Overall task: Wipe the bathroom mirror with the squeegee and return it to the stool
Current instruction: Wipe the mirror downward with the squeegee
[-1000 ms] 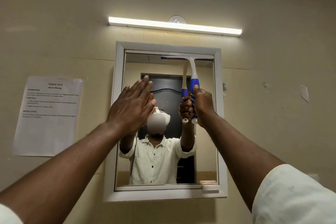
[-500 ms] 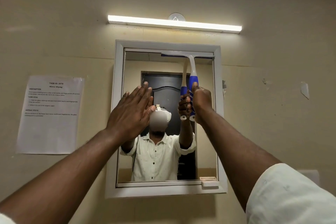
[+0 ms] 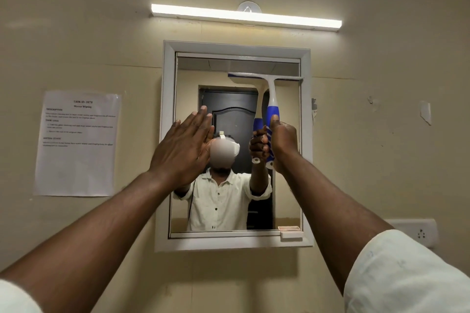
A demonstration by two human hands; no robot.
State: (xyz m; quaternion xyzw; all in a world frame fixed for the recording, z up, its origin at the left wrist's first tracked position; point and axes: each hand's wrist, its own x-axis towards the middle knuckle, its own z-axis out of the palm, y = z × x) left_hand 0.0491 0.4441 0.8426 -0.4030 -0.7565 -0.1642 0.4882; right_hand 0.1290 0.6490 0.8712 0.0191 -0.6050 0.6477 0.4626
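Note:
The white-framed mirror (image 3: 284, 206) hangs on the beige wall straight ahead. A squeegee (image 3: 271, 95) with a white neck and blue grip stands upright against the glass, its blade lying level across the upper right of the mirror. My right hand (image 3: 283, 143) is closed around the blue grip. My left hand (image 3: 184, 146) lies flat with fingers spread over the mirror's left side. The stool is out of view.
A tube light (image 3: 245, 16) glows above the mirror. A printed task sheet (image 3: 77, 145) is taped to the wall at left. A white switch plate (image 3: 417, 232) sits low on the right. A small latch (image 3: 291, 234) juts from the frame's lower right.
The squeegee blade has slid down the glass from the mirror's top edge, with my right hand coming down with it. My left hand stays flat on the mirror.

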